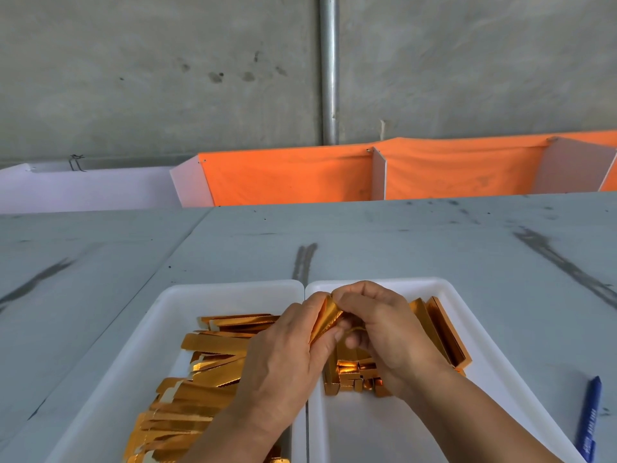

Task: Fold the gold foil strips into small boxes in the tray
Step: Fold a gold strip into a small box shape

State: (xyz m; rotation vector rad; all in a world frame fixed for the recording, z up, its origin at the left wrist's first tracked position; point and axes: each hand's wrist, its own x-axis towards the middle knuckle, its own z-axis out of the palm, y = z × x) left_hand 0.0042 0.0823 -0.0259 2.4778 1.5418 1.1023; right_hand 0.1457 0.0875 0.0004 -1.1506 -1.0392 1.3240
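Two white trays stand side by side in front of me. The left tray (173,312) holds a heap of flat gold foil strips (207,369). In the right tray (444,295) lie several folded gold boxes (444,329). Above the gap between the trays, my left hand (283,355) and my right hand (384,332) both pinch one gold foil strip (325,320), which is bent between the fingertips. Part of that strip is hidden by my fingers.
A blue pen (589,419) lies on the grey table (400,242) right of the trays. Behind the table stand orange cloth panels (293,175) with white dividers, a concrete wall and a metal pipe (329,68).
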